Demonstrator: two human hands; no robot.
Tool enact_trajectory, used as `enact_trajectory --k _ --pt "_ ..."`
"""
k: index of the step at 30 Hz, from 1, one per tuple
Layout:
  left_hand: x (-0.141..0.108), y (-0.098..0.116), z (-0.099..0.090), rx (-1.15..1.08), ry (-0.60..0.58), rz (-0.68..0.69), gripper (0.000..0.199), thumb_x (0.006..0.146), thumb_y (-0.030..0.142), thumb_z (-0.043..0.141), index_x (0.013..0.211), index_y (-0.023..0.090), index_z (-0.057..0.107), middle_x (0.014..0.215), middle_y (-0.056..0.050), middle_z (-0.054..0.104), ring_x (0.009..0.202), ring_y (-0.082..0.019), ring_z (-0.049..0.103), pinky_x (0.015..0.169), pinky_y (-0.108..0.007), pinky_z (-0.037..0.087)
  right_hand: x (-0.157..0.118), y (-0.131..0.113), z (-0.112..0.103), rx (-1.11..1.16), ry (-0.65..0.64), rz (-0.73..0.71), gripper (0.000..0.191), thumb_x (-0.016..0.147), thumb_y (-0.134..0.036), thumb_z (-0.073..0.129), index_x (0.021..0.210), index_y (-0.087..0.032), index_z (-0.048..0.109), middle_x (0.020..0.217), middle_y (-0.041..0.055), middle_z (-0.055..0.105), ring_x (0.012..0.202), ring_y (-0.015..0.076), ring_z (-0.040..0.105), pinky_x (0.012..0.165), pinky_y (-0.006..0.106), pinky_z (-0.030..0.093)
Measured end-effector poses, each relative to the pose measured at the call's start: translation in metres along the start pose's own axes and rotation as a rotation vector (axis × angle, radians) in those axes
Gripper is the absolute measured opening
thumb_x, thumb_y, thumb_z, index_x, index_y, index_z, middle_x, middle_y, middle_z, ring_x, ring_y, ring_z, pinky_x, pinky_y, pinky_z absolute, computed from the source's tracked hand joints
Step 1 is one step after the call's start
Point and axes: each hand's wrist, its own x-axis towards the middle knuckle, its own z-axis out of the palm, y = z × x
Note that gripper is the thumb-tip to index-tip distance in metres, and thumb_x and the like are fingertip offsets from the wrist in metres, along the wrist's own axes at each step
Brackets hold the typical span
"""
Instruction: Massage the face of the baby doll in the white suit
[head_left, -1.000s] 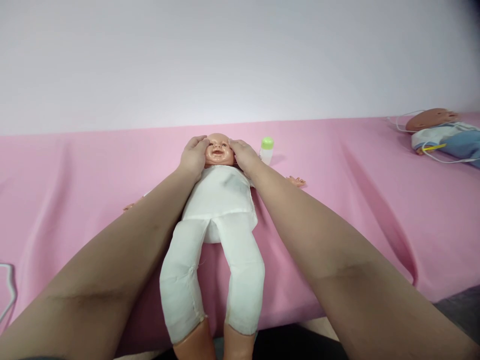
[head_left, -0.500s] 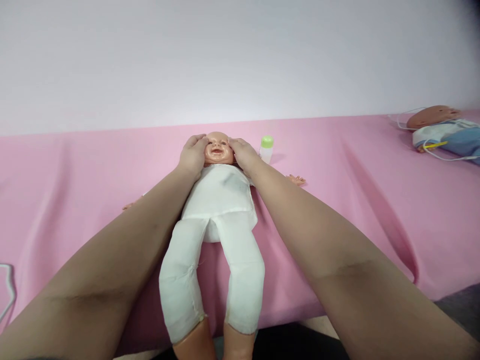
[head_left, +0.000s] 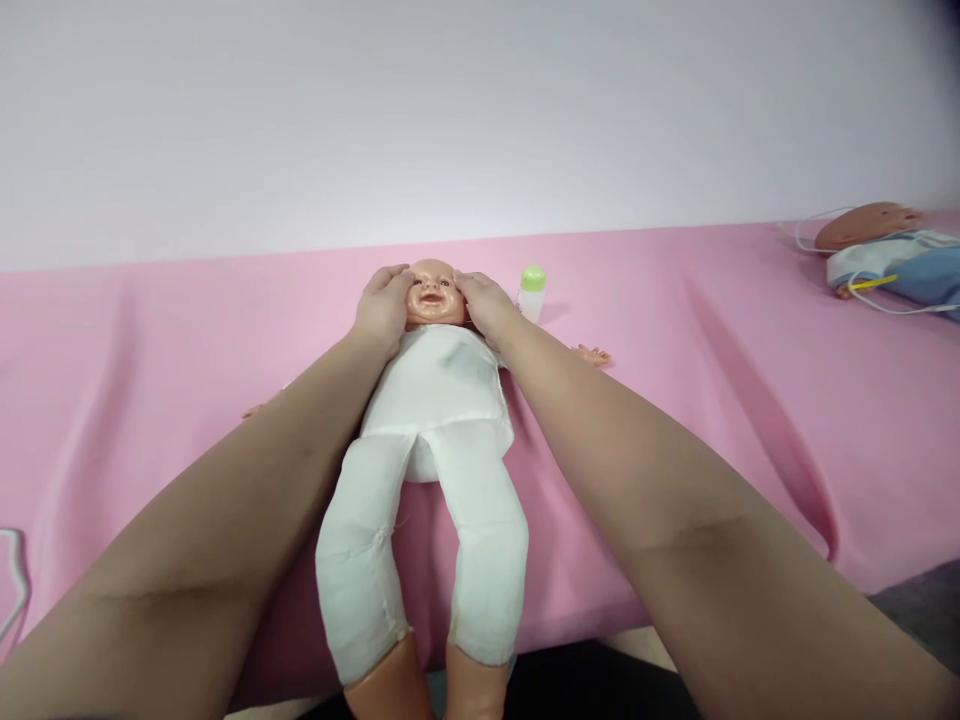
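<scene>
A baby doll [head_left: 435, 400] in a white suit lies on its back on the pink sheet [head_left: 712, 330], head away from me, legs hanging over the near edge. My left hand [head_left: 384, 308] cups the left side of the doll's head, fingertips by its temple. On the other side of the head my right hand [head_left: 484, 305] presses against the cheek. The doll's face shows between my hands. Its small plastic hands stick out to either side on the sheet.
A small white bottle with a green cap [head_left: 532, 292] stands just right of the doll's head. A second doll [head_left: 885, 250] in blue with white cables lies at the far right. A white cable [head_left: 13, 580] loops at the left edge.
My hands stay on the doll's head, fingers shifting slightly over the temples. The view has tilted a little, so everything sits slightly higher in the picture.
</scene>
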Motion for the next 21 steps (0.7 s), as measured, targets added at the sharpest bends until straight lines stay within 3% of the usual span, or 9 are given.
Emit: enact_trajectory --k 7,21 --pt "-0.003 0.003 0.001 -0.002 0.003 -0.006 0.013 0.088 0.026 0.068 0.100 0.022 0.070 0.095 -0.003 0.072 0.087 -0.018 0.069 0.077 -0.028 0.057 0.002 0.000 0.001 0.026 0.012 0.035 0.031 0.097 -0.048 0.058 0.111 -0.022 0.066 0.113 0.0059 0.075 0.100 0.0210 0.073 0.098 0.041 0.057" --pt "0.003 -0.004 0.000 0.024 -0.028 0.029 0.026 0.085 0.045 0.076 0.098 0.025 0.066 0.095 -0.003 0.072 0.093 -0.023 0.071 0.074 -0.030 0.059 0.009 0.008 -0.001 0.026 -0.027 -0.006 0.040 0.096 -0.058 0.059 0.113 -0.023 0.066 0.111 0.0058 0.073 0.107 0.0224 0.072 0.101 0.041 0.057"
